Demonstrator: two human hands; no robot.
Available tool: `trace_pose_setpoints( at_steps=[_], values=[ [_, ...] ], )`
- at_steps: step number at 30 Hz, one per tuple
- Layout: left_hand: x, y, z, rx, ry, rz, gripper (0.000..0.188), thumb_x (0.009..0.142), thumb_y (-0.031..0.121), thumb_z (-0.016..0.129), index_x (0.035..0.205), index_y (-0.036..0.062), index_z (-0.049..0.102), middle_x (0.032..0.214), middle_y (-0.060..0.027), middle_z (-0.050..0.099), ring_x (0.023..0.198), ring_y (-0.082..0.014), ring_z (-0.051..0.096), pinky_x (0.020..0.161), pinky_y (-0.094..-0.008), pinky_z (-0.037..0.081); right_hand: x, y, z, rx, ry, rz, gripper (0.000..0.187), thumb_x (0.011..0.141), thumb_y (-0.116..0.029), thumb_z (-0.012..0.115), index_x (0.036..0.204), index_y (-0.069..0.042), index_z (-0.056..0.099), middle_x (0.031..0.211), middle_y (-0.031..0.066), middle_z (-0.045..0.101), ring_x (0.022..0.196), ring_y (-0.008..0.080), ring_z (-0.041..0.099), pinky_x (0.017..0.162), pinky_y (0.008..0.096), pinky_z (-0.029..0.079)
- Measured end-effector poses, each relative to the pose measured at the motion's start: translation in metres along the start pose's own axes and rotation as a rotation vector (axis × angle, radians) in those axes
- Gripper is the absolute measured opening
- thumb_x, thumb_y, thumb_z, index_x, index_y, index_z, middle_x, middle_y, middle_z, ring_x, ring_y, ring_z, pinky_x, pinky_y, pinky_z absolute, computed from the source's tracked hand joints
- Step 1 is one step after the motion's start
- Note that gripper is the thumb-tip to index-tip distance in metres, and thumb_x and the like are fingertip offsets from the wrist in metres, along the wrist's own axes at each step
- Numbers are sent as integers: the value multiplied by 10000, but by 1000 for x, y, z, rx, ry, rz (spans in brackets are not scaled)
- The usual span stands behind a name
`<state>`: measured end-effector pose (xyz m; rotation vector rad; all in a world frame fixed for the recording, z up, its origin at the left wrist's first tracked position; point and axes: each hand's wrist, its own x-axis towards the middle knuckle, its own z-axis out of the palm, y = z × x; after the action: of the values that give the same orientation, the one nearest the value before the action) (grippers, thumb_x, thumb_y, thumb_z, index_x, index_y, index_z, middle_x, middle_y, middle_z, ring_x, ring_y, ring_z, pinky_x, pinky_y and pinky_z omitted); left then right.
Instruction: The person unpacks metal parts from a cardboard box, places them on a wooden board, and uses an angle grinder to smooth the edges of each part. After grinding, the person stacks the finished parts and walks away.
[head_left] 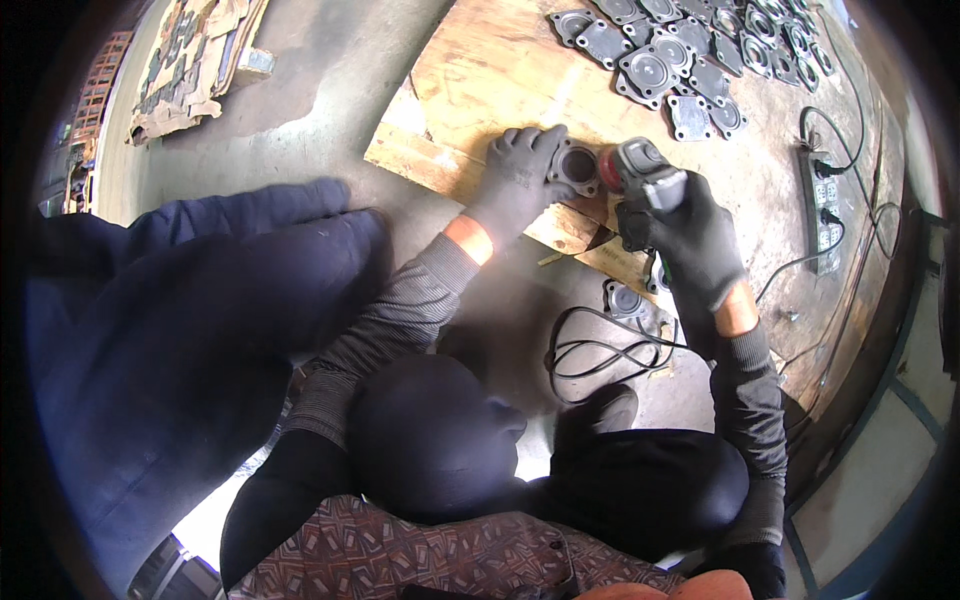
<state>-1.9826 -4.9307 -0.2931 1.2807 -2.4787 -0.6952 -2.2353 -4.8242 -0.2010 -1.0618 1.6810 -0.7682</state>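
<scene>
My left hand, in a dark grey glove, grips the left edge of a dark metal flange with a round hole in its middle. The flange rests on a wooden board near its front edge. My right hand, gloved alike, is closed around an angle grinder. The grinder's reddish disc end is right beside the flange; whether the two touch I cannot tell.
Many dark metal flanges and plates lie heaped at the far right of the wooden board. A power strip with plugged cables sits right. Looped black cable lies below the board. A person in dark blue is at left.
</scene>
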Motion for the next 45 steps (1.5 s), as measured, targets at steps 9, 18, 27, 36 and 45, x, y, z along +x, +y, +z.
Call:
trace_pose_setpoints(
  at_steps=[9,18,27,36,45],
  values=[
    [-6,42,3,176,27,-188,797,804,513,950,1411,88,655,1360,-150,657,1293,-389,592,1092,-538,465,-23,9,-23,-54,74,-45,614,867,-259,902,1352,9,639,1125,175,823,1035,246,805,933,388,631],
    [-18,23,17,-11,142,-54,1018,781,298,971,1633,73,461,1394,-183,614,1312,-417,542,1184,-557,394,-4,-5,-2,-9,-1,39,596,875,-311,891,1312,4,636,1070,162,827,931,249,814,851,395,635],
    [-28,16,22,-49,203,-22,1057,799,179,951,1692,58,398,1400,-201,627,1316,-408,548,1182,-548,413,22,-16,6,-241,5,-71,572,880,-316,902,1282,-15,628,1005,174,828,886,272,828,802,399,637],
    [-32,15,23,-153,189,-51,1042,861,165,927,1721,66,348,1476,-165,643,1373,-412,531,1225,-551,383,29,-21,5,-281,-37,-32,588,879,-320,905,1299,-15,628,1019,155,827,904,263,818,805,397,636],
    [-32,17,18,-162,202,-99,1036,874,185,934,1718,75,344,1426,-228,652,1337,-436,587,1197,-559,417,33,-20,3,-257,-74,-21,593,876,-314,905,1310,-26,623,1052,165,823,883,253,809,795,406,638]
  ],
)
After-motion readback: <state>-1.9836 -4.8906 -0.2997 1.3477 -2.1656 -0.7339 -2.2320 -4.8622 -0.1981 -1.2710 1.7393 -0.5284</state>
